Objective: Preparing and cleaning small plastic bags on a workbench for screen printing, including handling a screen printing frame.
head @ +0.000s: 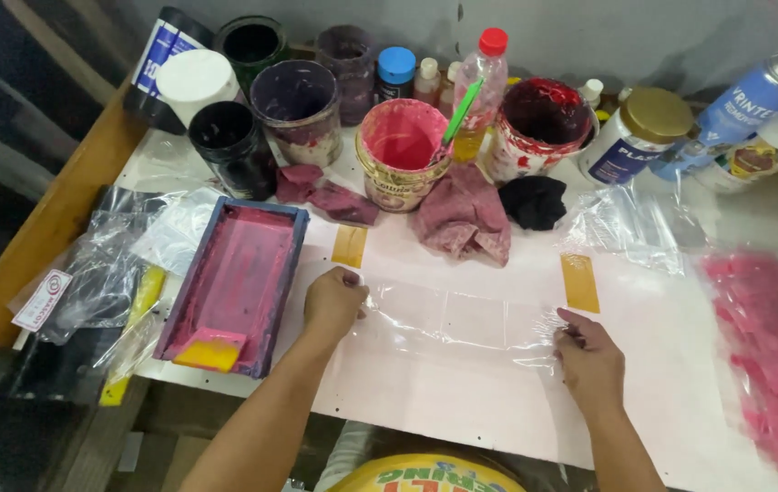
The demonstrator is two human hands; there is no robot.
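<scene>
A clear plastic bag [451,321] lies flat on a white sheet [462,401] between two strips of amber tape [349,245] [580,282]. My left hand [334,299] presses down on the bag's left end with curled fingers. At the bag's right end, my right hand [588,353] pinches the plastic edge. Left of my left hand sits a small printing screen frame [236,284] smeared with pink ink, a yellow squeegee [211,351] resting at its near end.
Several ink tubs stand along the back, one with pink ink [401,146] and a green stick. Stained rags [462,214], a black cloth [535,200], bottles, a jar [639,132], loose plastic bags [107,269] at left and pink-stained plastic [767,346] at right surround the sheet.
</scene>
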